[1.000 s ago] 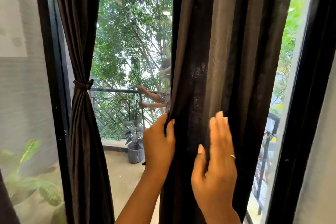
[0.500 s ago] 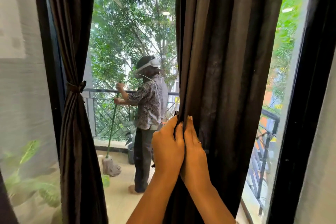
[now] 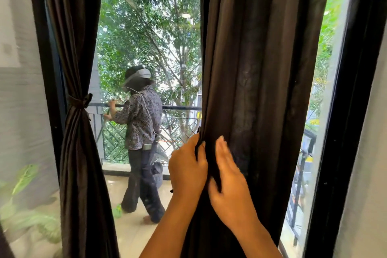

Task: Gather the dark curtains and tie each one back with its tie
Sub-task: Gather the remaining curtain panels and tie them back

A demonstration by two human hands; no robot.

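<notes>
Left half of the frame: the dark brown fabric curtain on the left (image 3: pixel 81 153) is already cinched at its waist by a thin dark tie (image 3: pixel 78 101), knotted against the black window frame (image 3: pixel 50 90). That one looks done. So the action is on the other side: the wide dark brown curtain on the right (image 3: pixel 261 69) hangs loose down the centre and right of the frame, and no tie shows on it.

Lower centre now: the left hand (image 3: pixel 187 168) is clamped on the curtain's inner edge, fingers curled round a bunched fold. The right hand (image 3: pixel 229 186) lies just beside it, thumb pinching the same fold, fingers spread flat on the cloth. The hands sit close together, fabric between them.

Gathering is the step in hand, I'd say. Next it calls for sweeping more pleats in toward the right frame, then finding that curtain's tie, which isn't in view. A person stands on the balcony behind the glass.
</notes>
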